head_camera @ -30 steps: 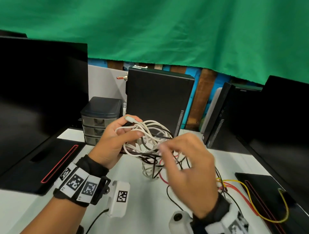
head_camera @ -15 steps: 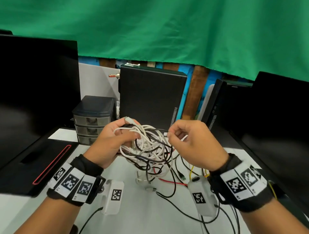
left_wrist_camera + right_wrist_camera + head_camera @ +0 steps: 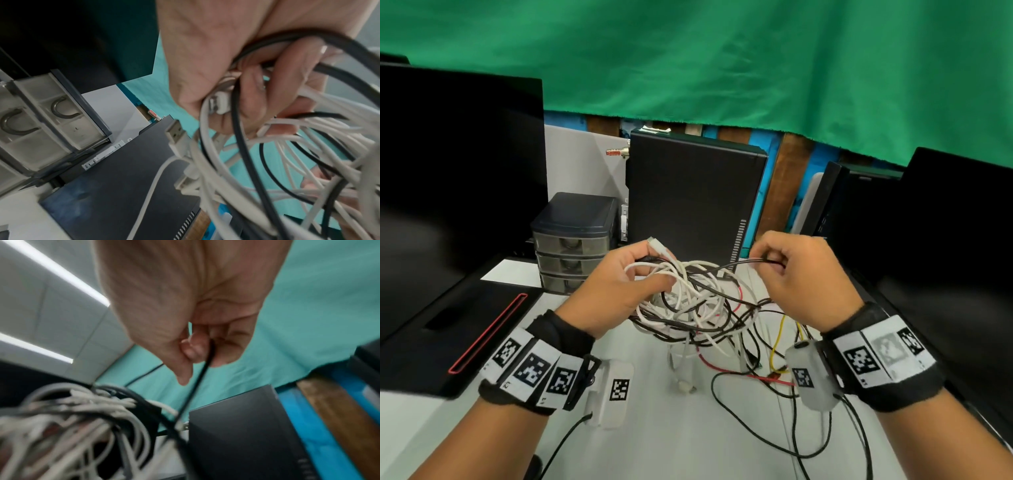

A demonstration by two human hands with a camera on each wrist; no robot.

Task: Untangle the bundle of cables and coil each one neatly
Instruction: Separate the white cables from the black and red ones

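Observation:
A tangled bundle of white, black and red cables (image 3: 698, 305) hangs above the white table (image 3: 654, 428). My left hand (image 3: 633, 277) grips its left side, fingers curled round several white and black strands (image 3: 267, 100), and a white USB plug (image 3: 656, 245) sticks up above the fingers. My right hand (image 3: 787, 270) pinches one black cable (image 3: 743, 264) between thumb and fingers (image 3: 197, 352) and holds it taut to the right of the bundle (image 3: 82, 418). Loose black, red and yellow cable ends (image 3: 774, 370) trail on the table below.
A black computer case (image 3: 688, 202) stands behind the hands, with a small grey drawer unit (image 3: 571, 240) to its left. Dark monitors (image 3: 448, 171) flank both sides, and a black stand base with a red stripe (image 3: 465, 335) lies at left. A green curtain (image 3: 688, 61) hangs behind.
My right hand went from in front of the bundle up and to the right, pinched a black cable and drew it out sideways. The left hand kept its grip on the bundle.

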